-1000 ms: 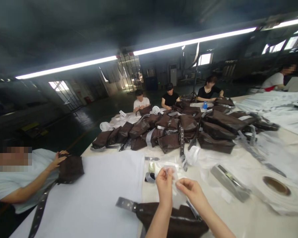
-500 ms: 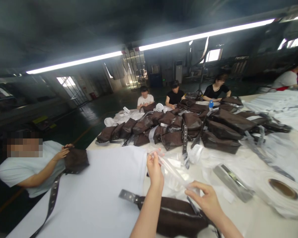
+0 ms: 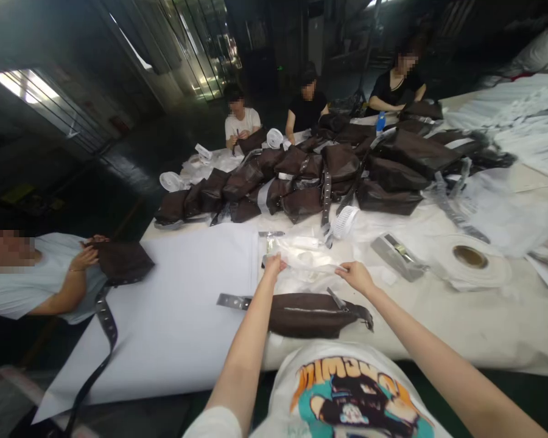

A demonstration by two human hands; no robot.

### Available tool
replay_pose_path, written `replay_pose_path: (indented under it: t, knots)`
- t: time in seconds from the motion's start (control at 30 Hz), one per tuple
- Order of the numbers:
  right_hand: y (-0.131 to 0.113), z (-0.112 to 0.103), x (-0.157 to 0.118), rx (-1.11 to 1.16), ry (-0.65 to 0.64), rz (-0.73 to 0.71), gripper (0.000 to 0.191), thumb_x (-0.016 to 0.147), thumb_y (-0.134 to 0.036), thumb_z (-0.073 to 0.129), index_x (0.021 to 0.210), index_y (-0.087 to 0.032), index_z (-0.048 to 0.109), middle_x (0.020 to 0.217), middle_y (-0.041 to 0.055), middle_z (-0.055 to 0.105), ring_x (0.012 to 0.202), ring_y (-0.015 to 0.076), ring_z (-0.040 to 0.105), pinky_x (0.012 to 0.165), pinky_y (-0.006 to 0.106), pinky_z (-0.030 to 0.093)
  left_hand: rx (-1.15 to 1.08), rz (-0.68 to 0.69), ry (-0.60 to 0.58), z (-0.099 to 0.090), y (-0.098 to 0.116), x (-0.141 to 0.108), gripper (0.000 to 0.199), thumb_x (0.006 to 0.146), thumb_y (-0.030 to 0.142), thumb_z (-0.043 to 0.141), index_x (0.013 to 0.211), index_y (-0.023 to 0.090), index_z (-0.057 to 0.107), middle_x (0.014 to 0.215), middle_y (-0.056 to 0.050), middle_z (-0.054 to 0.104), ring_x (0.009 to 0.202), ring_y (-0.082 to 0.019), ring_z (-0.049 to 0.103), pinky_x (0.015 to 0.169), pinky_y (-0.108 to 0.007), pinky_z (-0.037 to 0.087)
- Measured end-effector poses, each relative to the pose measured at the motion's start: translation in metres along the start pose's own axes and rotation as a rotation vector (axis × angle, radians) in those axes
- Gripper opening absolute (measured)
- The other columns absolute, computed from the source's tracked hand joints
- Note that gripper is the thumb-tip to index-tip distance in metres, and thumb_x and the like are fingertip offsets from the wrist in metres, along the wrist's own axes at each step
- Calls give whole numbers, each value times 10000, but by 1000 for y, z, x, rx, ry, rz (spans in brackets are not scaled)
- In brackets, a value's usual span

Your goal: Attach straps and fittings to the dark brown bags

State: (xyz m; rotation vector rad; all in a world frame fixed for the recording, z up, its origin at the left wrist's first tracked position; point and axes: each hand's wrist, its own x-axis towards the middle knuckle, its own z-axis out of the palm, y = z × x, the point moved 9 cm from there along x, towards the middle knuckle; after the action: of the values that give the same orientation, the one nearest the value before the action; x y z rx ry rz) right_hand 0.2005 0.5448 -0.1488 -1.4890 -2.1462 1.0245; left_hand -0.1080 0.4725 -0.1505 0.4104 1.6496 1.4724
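Observation:
My left hand (image 3: 273, 266) and my right hand (image 3: 356, 277) stretch a transparent plastic bag (image 3: 304, 257) between them, just above the table, each pinching one end. Right below it lies a dark brown fabric waist bag (image 3: 305, 314) with a zip line and a metal-studded strap end (image 3: 232, 301). My printed T-shirt (image 3: 347, 392) shows at the bottom of the view. Behind the plastic, a white mesh fan (image 3: 346, 222) rests against a large heap of brown waist bags (image 3: 301, 182).
A tape dispenser (image 3: 397, 257) and a white roll (image 3: 470, 258) stand to my right. A white sheet (image 3: 187, 316) covers the table's left part. A co-worker's hand (image 3: 84, 258) rests on a brown bag (image 3: 121, 261). Other people sit across the table.
My view has tilted down and swung left. My arms have reached farther out, and the plastic bag has dropped from raised in my hands to stretched low over the table.

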Motion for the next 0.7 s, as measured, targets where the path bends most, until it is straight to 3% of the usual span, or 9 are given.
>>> replay_pose_path:
  t: [0.1,0.2,0.33,0.43,0.5,0.7]
  knots:
    - [24,22,8,-14,-29,89,321,823,-392,571,620,-170,684,592,47,694,574,182,608,569,268,383,86,-137,-3,-10,-36,-12,215,847,294,701,898,95,638,790,-116,722,749,-197,684,698,-291,526]
    - [36,43,11,-18,-117,104,356,818,-427,592,579,-178,679,609,49,715,587,188,639,605,265,435,133,-158,10,-18,-53,-28,243,803,246,725,992,117,643,961,-137,742,843,-204,703,718,-275,517]
    - [49,51,24,-78,-160,112,369,799,-498,661,628,-177,721,669,83,738,669,238,682,668,297,470,160,-131,-8,-23,-62,-50,302,778,266,721,1048,144,663,1118,-157,731,923,-218,706,730,-278,500]
    - [61,40,48,-116,-72,134,362,934,-410,496,947,-175,771,1013,132,770,927,257,706,822,313,483,164,-68,-73,-21,-65,-66,345,766,357,715,1044,156,683,1107,-155,744,933,-241,711,735,-303,499]
    - [68,38,69,-130,-46,138,341,952,-322,459,1071,-192,751,1159,116,740,1045,237,682,902,297,468,176,-25,-113,-18,-66,-76,377,757,413,706,1035,159,693,1073,-150,756,919,-252,715,737,-321,500]
    - [72,75,126,-210,-143,151,266,822,-207,644,1067,-178,744,1067,104,747,971,233,683,856,299,468,224,-37,-192,-6,-76,-93,402,766,484,666,989,153,720,967,-135,778,825,-256,722,712,-346,502]
